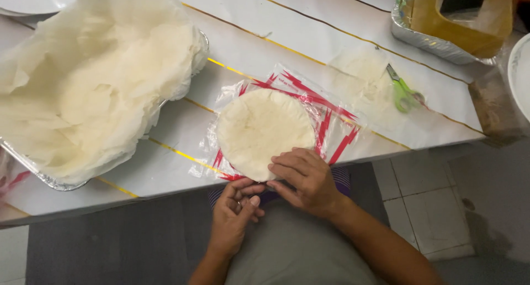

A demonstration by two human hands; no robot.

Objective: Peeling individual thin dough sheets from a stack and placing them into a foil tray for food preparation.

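Head view: flatbread [259, 131] just beyond both hands [276, 191].

Both hands [276, 191] pinch the bagged flatbread [264, 131] at the table edge.

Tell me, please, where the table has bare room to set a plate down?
Bare patches: between the foil tray and the flatbread, and behind the bread toward the far tray. Crowded: the near edge, where both hands meet the bag, and around the scissors.
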